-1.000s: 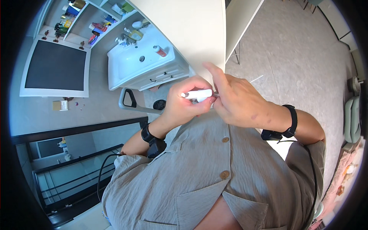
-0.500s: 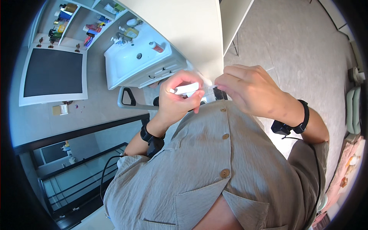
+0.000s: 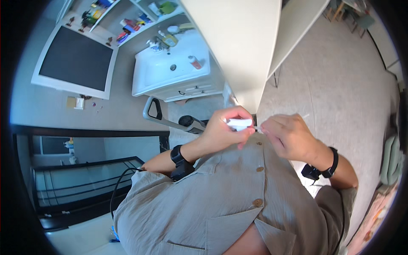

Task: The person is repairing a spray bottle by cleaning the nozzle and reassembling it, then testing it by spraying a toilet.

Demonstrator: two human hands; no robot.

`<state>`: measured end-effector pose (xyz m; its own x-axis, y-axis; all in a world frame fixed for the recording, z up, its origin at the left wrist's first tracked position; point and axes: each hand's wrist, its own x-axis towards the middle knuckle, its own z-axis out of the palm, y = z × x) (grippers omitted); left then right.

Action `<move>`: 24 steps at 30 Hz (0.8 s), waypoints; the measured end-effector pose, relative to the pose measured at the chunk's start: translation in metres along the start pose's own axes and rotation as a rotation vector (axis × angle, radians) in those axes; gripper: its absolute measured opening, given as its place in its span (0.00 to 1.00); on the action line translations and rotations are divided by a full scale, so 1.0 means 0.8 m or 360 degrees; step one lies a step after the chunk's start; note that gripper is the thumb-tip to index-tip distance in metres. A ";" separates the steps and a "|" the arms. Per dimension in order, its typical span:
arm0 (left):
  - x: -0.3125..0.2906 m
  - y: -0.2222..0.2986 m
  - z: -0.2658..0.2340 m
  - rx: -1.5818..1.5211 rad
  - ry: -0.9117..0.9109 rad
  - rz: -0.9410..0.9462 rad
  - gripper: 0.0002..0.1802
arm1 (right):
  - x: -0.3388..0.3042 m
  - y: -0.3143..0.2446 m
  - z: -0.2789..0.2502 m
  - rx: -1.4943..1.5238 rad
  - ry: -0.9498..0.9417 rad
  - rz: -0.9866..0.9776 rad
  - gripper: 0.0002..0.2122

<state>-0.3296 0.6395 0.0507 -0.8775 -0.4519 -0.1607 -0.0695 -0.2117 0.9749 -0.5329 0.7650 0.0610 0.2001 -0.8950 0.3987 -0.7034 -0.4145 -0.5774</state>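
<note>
From my end I am seeing the left hand (image 3: 222, 135) holding a slim white pen-like object (image 3: 240, 122) in front of the shirt (image 3: 236, 182), close to the middle of the head view. Its long axis is running almost straight crosswise, from the person's left to right. The narrower greyish end is pointing left, toward the inside of the curled hand, and the blunt end is facing the other hand. A second white edge is showing just below it; I am not managing to tell whether that is a separate part.

The left thumb and fingers are closing around the object from both sides, leaving its upper face exposed. The right hand (image 3: 292, 137) is bending its fingers in, and its fingertips are meeting in a pinch on a thin pale piece (image 3: 258, 129), which is bridging the small gap between the hands. This piece is lying roughly in line with the object; its outer end is hiding under the fingertips, and I am finding it too small to make out its kind.

Beyond the hands, a cream panel (image 3: 238, 38) is standing ahead, and a white washbasin (image 3: 148, 70) is sitting to its left, with a small bottle (image 3: 195, 63) standing on it.
</note>
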 end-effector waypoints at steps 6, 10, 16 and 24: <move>-0.014 -0.008 -0.002 0.0033 0.0010 0.0009 0.05 | 0.007 -0.006 0.010 0.0070 -0.0058 0.0107 0.03; -0.026 -0.020 -0.005 -0.0049 0.0116 0.0054 0.05 | 0.017 -0.012 0.016 0.0142 -0.0131 0.0130 0.01; -0.035 -0.021 -0.024 -0.0150 0.0094 0.0045 0.04 | 0.037 -0.017 0.023 0.0131 -0.0290 0.0111 0.01; -0.039 -0.031 -0.063 -0.0268 -0.0034 0.0091 0.05 | 0.072 -0.018 0.040 0.0123 -0.0523 0.0164 0.04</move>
<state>-0.2765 0.6150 0.0241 -0.8877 -0.4493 -0.1004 0.0600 -0.3291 0.9424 -0.4892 0.7143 0.0694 0.3485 -0.9328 0.0924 -0.6800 -0.3194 -0.6600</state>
